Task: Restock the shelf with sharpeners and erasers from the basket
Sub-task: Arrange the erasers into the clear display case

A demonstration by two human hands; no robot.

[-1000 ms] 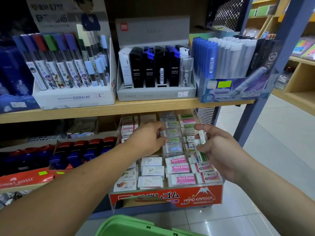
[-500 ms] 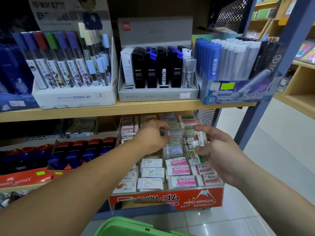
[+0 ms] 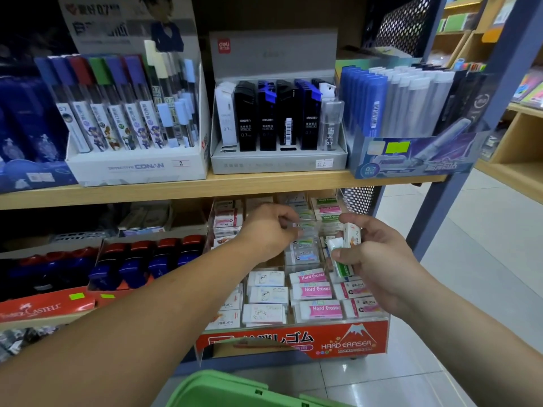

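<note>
A clear tiered eraser display [image 3: 293, 340] with a red front stands on the lower shelf, its rows filled with wrapped erasers [image 3: 313, 290]. My left hand [image 3: 270, 230] reaches into a middle-back compartment, its fingers curled and pinching a small eraser [image 3: 294, 225] there. My right hand [image 3: 373, 257] hovers just right of it over the display and grips a few wrapped erasers [image 3: 342, 254], white and green. The green basket [image 3: 223, 390] shows its rim at the bottom edge. Red and blue sharpeners [image 3: 141, 262] sit in boxes to the left.
The upper wooden shelf board [image 3: 205, 186] hangs just above my hands and carries boxes of pencil leads [image 3: 276, 118]. A blue steel upright [image 3: 458, 183] stands at the right, with tiled floor [image 3: 484, 259] beyond it.
My left hand has pushed deeper and higher into the back compartments. My right hand has stayed near the display's right side with its erasers.
</note>
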